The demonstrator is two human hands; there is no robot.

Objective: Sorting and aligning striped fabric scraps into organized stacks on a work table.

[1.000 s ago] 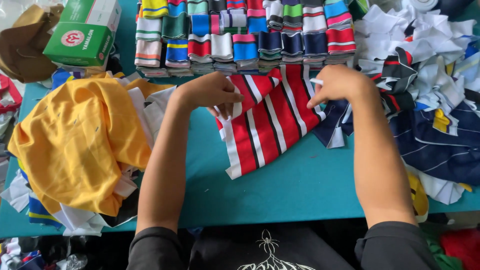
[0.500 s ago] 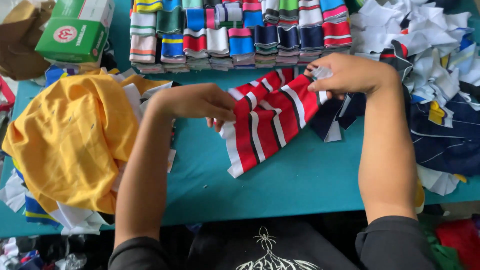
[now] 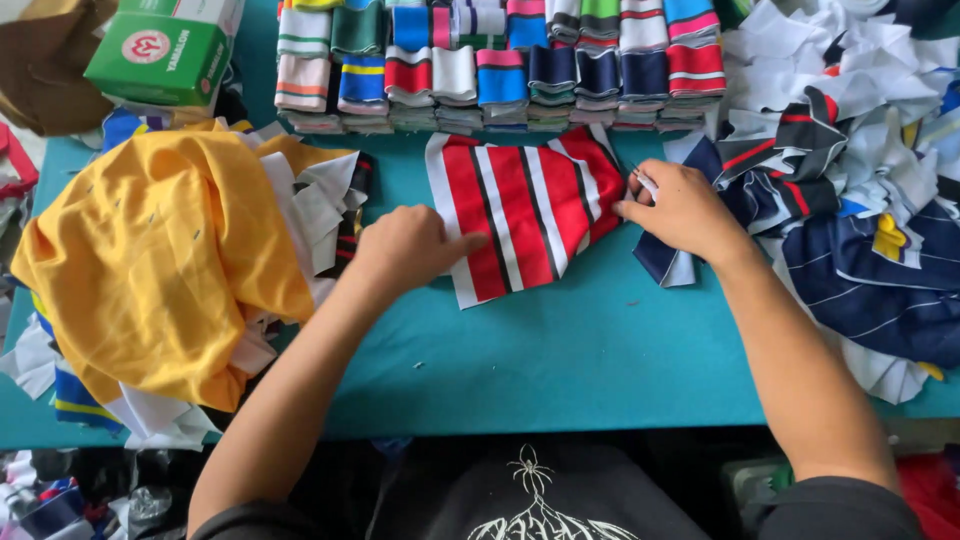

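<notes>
A red, white and black striped fabric piece (image 3: 530,205) lies flat on the teal table (image 3: 560,350). My left hand (image 3: 405,250) presses down on its left edge with fingers together. At the cloth's right edge, my right hand (image 3: 680,210) pinches a small metal tool, seemingly snips, between the fingers. Just beyond the cloth runs a row of folded striped fabric stacks (image 3: 500,70).
A yellow garment (image 3: 160,260) heaps over white and striped scraps at the left. A green box (image 3: 160,55) and brown cloth sit at the back left. A pile of navy, white and red cut pieces (image 3: 860,200) fills the right side.
The striped cloth has been turned and spread flat nearer the folded stacks. My left hand slid to its left edge; my right hand moved down to its right edge.
</notes>
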